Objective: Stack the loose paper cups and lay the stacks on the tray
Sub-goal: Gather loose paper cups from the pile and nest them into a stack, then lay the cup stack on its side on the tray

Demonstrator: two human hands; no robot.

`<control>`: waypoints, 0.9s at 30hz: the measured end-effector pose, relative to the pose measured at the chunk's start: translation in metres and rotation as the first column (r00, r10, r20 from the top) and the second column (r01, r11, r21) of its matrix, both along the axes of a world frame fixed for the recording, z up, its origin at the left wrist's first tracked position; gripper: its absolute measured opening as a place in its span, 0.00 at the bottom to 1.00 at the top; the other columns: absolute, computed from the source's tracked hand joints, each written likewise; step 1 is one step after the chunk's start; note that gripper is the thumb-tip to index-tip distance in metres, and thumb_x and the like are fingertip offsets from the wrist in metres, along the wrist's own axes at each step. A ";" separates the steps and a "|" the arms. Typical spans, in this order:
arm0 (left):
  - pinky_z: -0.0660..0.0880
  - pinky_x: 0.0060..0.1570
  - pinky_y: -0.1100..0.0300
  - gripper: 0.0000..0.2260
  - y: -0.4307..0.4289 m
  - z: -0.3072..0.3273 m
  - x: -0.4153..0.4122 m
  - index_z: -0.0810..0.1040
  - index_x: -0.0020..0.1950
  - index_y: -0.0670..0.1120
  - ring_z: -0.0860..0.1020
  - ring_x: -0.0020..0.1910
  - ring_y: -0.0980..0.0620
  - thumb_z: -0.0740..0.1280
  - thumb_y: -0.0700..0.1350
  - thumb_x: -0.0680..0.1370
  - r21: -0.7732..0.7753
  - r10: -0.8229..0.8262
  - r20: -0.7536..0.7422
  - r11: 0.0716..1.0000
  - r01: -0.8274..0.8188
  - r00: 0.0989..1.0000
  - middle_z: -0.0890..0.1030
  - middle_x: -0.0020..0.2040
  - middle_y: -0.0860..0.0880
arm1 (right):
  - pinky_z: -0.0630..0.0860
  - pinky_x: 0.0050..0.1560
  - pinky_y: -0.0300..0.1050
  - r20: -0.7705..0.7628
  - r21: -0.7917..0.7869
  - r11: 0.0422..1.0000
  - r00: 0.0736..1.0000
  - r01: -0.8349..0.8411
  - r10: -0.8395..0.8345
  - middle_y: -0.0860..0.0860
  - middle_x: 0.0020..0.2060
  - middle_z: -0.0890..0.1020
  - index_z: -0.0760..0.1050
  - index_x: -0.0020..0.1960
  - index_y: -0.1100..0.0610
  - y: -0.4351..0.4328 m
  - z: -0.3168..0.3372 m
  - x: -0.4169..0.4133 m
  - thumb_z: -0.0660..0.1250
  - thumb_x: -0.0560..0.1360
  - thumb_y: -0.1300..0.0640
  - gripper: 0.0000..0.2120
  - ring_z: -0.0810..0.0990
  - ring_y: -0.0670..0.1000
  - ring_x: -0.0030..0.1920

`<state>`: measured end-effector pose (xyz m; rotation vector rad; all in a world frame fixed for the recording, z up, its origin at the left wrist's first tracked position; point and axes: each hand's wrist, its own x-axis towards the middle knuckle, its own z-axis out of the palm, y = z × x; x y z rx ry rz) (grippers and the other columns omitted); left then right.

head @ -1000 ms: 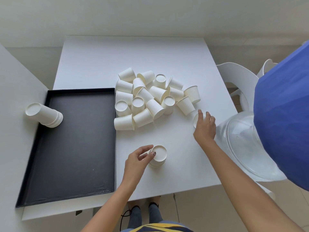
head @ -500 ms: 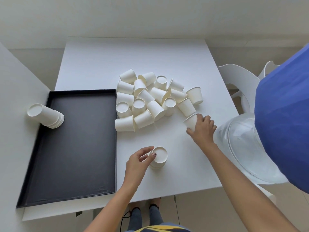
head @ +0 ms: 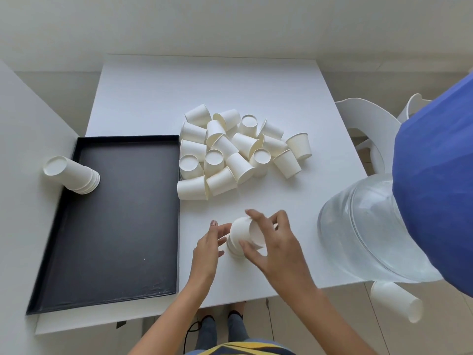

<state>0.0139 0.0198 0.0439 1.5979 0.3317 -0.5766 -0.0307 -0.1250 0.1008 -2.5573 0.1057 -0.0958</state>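
The tray (head: pixel 107 216) fills the left of the frame, one stack (head: pixel 73 175) lying at its upper-left edge. The pile of loose cups (head: pixel 238 152) sits centre, just right of the tray. Below the pile, both hands meet at a small stack (head: pixel 239 239).

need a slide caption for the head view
Right hand fits a cup onto the small stack steadied by the left hand, beside the tray.
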 end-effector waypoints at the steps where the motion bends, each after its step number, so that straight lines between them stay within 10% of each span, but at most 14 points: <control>1: 0.75 0.59 0.52 0.20 0.001 -0.001 0.000 0.80 0.60 0.51 0.78 0.59 0.55 0.50 0.54 0.83 -0.003 -0.014 0.008 1.000 0.014 1.000 0.81 0.58 0.54 | 0.75 0.40 0.37 -0.027 -0.011 1.000 1.000 -0.017 0.017 0.47 0.49 0.63 0.64 0.72 0.42 0.004 -0.005 0.000 0.65 0.75 0.44 0.27 0.72 0.47 0.41; 7: 0.72 0.58 0.67 0.24 0.011 -0.021 -0.003 0.75 0.64 0.55 0.74 0.63 0.61 0.58 0.31 0.76 0.123 -0.233 0.115 0.968 0.219 0.966 0.77 0.62 0.60 | 0.76 0.44 0.40 -0.164 -0.095 0.992 0.984 -0.083 0.067 0.52 0.52 0.66 0.54 0.77 0.42 0.014 -0.034 0.008 0.62 0.79 0.47 0.30 0.73 0.51 0.45; 14: 0.69 0.51 0.78 0.27 0.002 -0.037 -0.007 0.67 0.62 0.68 0.70 0.59 0.72 0.74 0.46 0.71 0.180 -0.326 0.218 0.940 0.290 0.920 0.73 0.61 0.66 | 0.77 0.43 0.42 -0.199 -0.059 0.994 0.977 -0.092 0.078 0.52 0.52 0.65 0.50 0.77 0.40 0.017 -0.047 0.011 0.61 0.79 0.45 0.31 0.71 0.50 0.44; 22: 0.74 0.54 0.65 0.29 -0.009 -0.062 0.005 0.69 0.63 0.61 0.74 0.59 0.62 0.76 0.54 0.65 0.289 -0.427 0.268 0.891 0.351 0.864 0.73 0.59 0.67 | 0.77 0.52 0.45 -0.124 0.133 0.991 0.992 0.031 -0.015 0.46 0.61 0.67 0.57 0.75 0.44 0.010 -0.049 0.006 0.43 0.77 0.33 0.30 0.73 0.48 0.57; 27: 0.74 0.56 0.61 0.30 -0.008 -0.069 0.009 0.71 0.62 0.57 0.74 0.57 0.60 0.78 0.46 0.64 0.339 -0.410 0.331 0.892 0.299 0.850 0.75 0.58 0.64 | 0.69 0.46 0.30 -0.056 0.274 0.942 0.981 0.193 -0.185 0.42 0.57 0.68 0.63 0.69 0.46 0.004 -0.051 0.007 0.46 0.79 0.37 0.23 0.74 0.43 0.53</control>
